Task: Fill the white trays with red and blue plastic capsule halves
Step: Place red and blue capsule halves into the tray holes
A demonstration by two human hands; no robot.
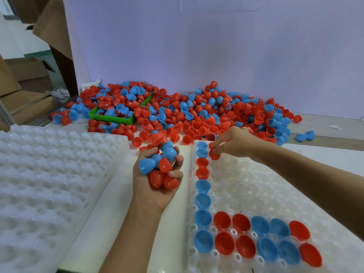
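My left hand (155, 186) is palm up over the table and grips a handful of red and blue capsule halves (161, 166). My right hand (234, 143) reaches to the far end of the white tray (256, 186) on the right and pinches a red capsule half (214, 154) at a cell in the second column. Red and blue halves fill the tray's left column and two rows near me. A big pile of loose capsule halves (197, 113) lies at the back of the table.
A stack of white trays (49, 174) with bare cells stands on the left. A green bin (112, 116) holding capsule halves sits in the pile at back left. A white wall rises behind the pile. Cardboard boxes (23, 79) stand at far left.
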